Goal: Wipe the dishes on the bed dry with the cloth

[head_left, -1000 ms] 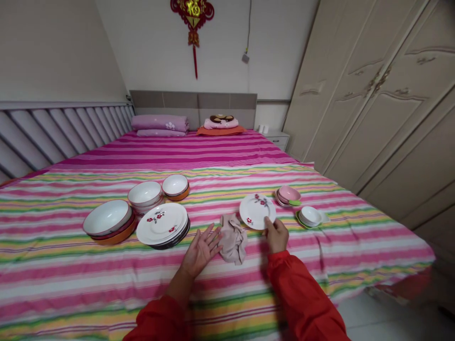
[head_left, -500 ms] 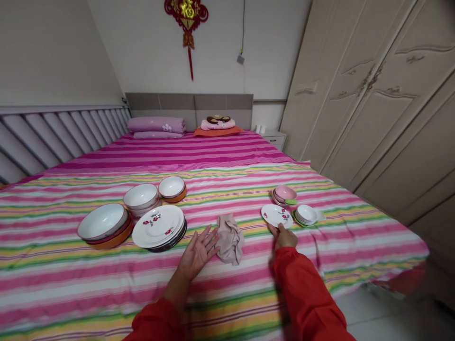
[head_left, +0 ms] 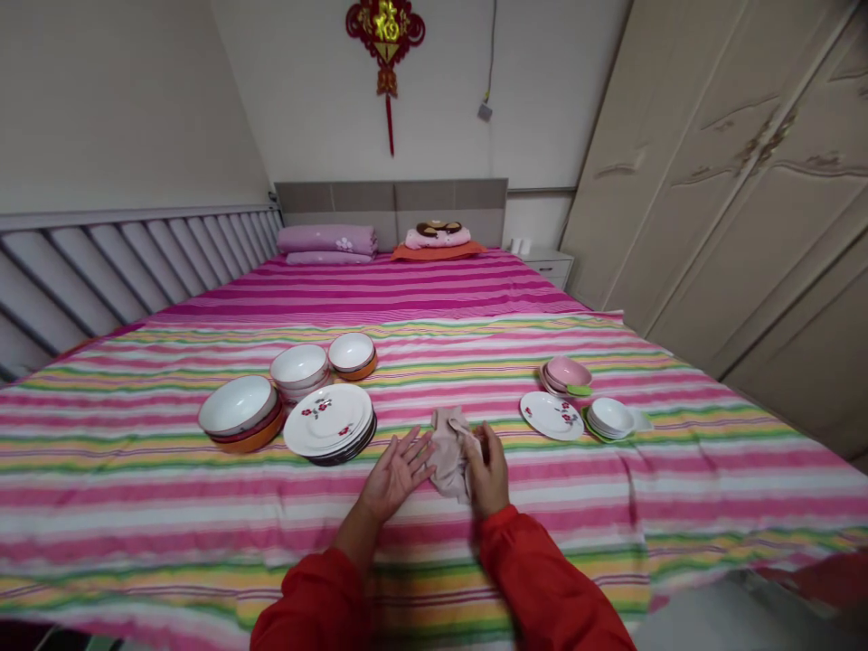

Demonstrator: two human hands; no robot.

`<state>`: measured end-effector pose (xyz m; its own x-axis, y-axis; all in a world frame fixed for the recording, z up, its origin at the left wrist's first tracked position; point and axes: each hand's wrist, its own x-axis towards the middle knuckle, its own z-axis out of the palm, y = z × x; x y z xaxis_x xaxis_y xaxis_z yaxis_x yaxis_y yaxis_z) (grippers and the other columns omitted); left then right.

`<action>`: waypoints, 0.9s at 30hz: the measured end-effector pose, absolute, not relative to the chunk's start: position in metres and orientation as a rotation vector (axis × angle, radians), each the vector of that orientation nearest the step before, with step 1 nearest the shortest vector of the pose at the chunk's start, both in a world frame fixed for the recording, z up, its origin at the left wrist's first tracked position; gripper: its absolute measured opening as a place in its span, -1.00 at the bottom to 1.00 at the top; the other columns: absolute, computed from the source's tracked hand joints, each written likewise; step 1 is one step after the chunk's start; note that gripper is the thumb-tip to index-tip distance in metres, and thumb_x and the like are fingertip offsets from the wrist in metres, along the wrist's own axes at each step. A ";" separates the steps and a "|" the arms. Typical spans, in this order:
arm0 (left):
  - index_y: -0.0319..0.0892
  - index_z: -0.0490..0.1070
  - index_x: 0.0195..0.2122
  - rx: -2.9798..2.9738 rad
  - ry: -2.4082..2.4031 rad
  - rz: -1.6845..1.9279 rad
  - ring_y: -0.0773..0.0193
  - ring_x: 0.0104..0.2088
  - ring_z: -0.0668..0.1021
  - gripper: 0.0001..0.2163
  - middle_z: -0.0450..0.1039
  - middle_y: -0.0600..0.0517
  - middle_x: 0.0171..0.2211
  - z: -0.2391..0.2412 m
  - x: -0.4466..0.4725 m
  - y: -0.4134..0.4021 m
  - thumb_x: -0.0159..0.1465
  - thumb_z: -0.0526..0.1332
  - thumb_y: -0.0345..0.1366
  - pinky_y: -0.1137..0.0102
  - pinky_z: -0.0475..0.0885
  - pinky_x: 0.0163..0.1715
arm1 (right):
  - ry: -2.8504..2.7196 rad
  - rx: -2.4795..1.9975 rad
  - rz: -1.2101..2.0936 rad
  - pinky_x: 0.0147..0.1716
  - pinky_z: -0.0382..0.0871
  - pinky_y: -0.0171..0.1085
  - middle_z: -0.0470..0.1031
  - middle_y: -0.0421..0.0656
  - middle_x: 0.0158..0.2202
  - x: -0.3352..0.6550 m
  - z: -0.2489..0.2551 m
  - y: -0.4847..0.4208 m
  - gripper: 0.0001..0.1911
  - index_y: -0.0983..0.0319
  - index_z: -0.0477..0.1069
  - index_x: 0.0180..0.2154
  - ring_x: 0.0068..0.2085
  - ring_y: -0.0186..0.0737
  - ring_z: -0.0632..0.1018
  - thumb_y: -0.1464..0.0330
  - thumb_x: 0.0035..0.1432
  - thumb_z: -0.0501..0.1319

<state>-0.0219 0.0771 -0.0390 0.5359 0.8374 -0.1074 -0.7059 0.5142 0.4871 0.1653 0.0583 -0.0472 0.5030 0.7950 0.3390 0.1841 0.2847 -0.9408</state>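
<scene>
A crumpled beige cloth [head_left: 451, 448] lies on the striped bed between my hands. My right hand [head_left: 489, 475] rests on its right side, fingers curled onto the fabric. My left hand [head_left: 397, 472] lies palm up with fingers spread, just left of the cloth and touching its edge. A small white plate with red flowers [head_left: 551, 415] lies flat on the bed to the right, apart from both hands.
A stack of flowered plates [head_left: 329, 421], a large bowl stack [head_left: 239, 413] and two smaller bowls [head_left: 299, 366] [head_left: 351, 353] sit at the left. Pink dishes [head_left: 567, 374] and small white dishes [head_left: 611, 418] lie right. A wardrobe [head_left: 746, 181] stands on the right.
My right hand set the small flowered plate down on the bed beside the small white dishes, let go, and moved left onto the cloth. My left hand stayed put.
</scene>
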 end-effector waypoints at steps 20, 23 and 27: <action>-0.28 0.41 -0.13 1.571 2.349 1.345 0.01 -0.15 0.48 -0.45 0.46 -0.18 -0.18 0.057 -0.134 0.082 -0.03 0.27 0.06 0.20 0.36 -0.13 | -1.675 -1.477 -0.013 -0.18 0.27 -0.12 0.49 -0.01 -0.15 0.153 -0.047 0.054 -0.61 0.27 0.38 -0.06 -0.14 -0.02 0.44 0.17 0.17 0.10; -0.36 0.39 -0.11 1.650 2.516 0.931 -0.13 -0.04 0.43 -0.35 0.44 -0.31 -0.14 0.054 -0.149 0.088 -0.04 0.24 0.13 0.14 0.32 -0.07 | -1.673 -1.493 -0.010 -0.19 0.26 -0.13 0.48 -0.01 -0.15 0.153 -0.047 0.054 -0.61 0.27 0.37 -0.06 -0.14 -0.03 0.44 0.17 0.16 0.11; -0.36 0.39 -0.14 1.540 2.544 0.772 -0.14 -0.04 0.46 -0.37 0.46 -0.33 -0.15 0.051 -0.157 0.097 -0.05 0.26 0.11 0.18 0.35 -0.11 | -1.668 -1.495 -0.020 -0.19 0.26 -0.13 0.49 0.00 -0.15 0.152 -0.048 0.054 -0.62 0.28 0.38 -0.08 -0.14 -0.03 0.44 0.19 0.16 0.11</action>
<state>-0.1572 0.0966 0.0506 -0.4956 0.8466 0.1941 0.8117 0.3719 0.4503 0.1524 0.0540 -0.0477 0.1015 0.7983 0.5936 0.8121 0.2781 -0.5129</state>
